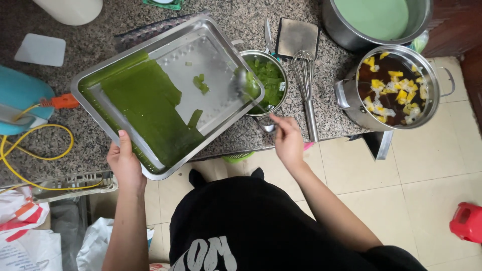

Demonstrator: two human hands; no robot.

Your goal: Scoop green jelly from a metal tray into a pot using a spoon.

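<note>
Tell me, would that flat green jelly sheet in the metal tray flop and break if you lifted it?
Probably. The flat green jelly sheet looks thin, glossy and wet, so likely floppy and slippery. Small bits already lie loose on the shiny rectangular metal tray, suggesting it tears easily.

Single head-worn view looked steeply down, close over the granite counter [221,10] edge and tiled floor [432,165]; facing seemed roughly straight ahead of the wearer.

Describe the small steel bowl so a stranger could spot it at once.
Start at the big steel tray tilted on the granite counter. At its right edge sits the small steel bowl, left of the whisk. Unlike the two large pots, it is filled with green jelly cubes.
</note>
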